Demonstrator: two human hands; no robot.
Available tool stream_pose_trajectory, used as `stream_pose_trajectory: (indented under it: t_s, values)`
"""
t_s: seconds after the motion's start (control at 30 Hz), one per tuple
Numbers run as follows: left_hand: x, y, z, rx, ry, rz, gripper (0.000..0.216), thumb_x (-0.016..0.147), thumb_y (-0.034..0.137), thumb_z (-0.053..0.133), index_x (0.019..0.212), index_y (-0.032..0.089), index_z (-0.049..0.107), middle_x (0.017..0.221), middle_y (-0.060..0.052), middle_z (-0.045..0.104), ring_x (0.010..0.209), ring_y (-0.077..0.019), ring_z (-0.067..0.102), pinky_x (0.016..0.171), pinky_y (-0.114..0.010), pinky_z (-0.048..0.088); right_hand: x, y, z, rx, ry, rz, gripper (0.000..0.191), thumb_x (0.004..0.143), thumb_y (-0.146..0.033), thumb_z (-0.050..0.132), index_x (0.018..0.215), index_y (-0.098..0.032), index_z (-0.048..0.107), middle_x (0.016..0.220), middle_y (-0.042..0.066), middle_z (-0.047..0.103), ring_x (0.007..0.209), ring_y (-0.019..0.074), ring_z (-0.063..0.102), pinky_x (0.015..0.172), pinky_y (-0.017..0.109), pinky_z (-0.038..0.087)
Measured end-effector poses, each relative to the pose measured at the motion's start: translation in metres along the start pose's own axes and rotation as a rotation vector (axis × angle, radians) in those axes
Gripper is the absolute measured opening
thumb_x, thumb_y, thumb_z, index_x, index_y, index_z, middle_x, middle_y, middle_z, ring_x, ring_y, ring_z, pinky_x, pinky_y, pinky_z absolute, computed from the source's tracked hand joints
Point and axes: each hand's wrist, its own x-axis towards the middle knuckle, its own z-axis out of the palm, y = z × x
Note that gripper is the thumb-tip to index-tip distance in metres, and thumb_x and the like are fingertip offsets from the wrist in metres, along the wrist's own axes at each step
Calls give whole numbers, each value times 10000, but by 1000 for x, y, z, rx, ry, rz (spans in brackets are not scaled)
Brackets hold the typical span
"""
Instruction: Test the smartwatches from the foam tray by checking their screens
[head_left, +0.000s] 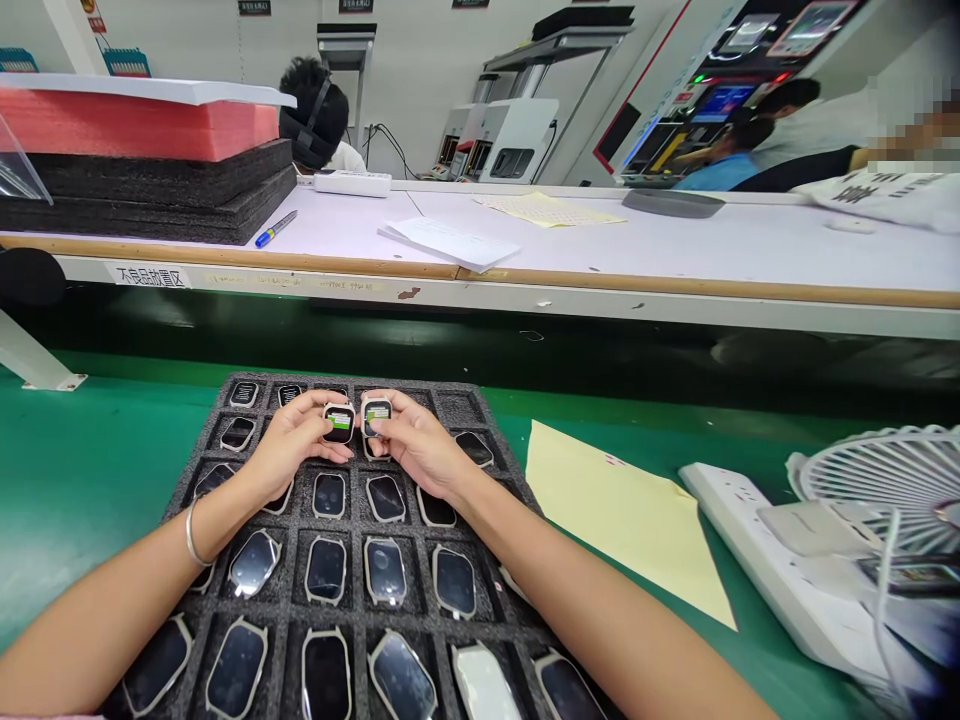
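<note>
A dark foam tray [465, 400] lies on the green mat in front of me, with several smartwatch bodies set in its pockets. My left hand [289, 445] pinches one watch body [339, 422] with a green sticker, held just above the tray's far rows. My right hand [416, 445] grips a second watch body [376, 414] with a green sticker right beside it. The two watches nearly touch. A silver bangle [191, 535] sits on my left wrist.
A yellow paper sheet [622, 510] lies right of the tray. A white power strip [795, 570] and a small white fan [892, 485] stand at the right. Behind, a white bench [675, 250] carries papers, a blue pen [274, 229] and stacked foam [150, 170]. Other people sit beyond.
</note>
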Motion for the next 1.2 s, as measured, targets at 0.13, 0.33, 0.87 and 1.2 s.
stream_pose_trajectory:
  t_s: [0.13,0.33,0.87,1.2]
  values:
    - [1,-1,-1,-1,20,3,344,695,253,667,1023,170,605,855,-9,694,574,-160,699,610,-305,580,-2,-1,0,-29,-12,-6,376,673,-197,739,1022,-216,601,831,-9,679,556,100,550,574,271,428]
    - [1,1,-3,-40,9,1,318,695,233,647,1005,170,620,813,-10,699,585,-161,695,607,-301,575,-2,-2,0,-15,-33,-5,384,665,-168,705,1032,-221,607,833,-12,677,567,118,588,607,291,442]
    - [2,-4,-2,43,-6,64,449,704,235,749,1118,187,584,916,-19,686,617,-128,694,633,-269,576,-1,0,-1,-9,-8,-4,387,686,-200,720,1051,-217,596,854,-1,679,571,115,594,613,289,438]
    - [3,-4,-4,31,-28,80,563,670,131,707,1210,203,566,979,-29,674,646,-115,681,650,-258,561,-1,-1,-1,24,7,-2,365,669,-210,726,1015,-220,607,868,5,699,558,115,583,594,292,443]
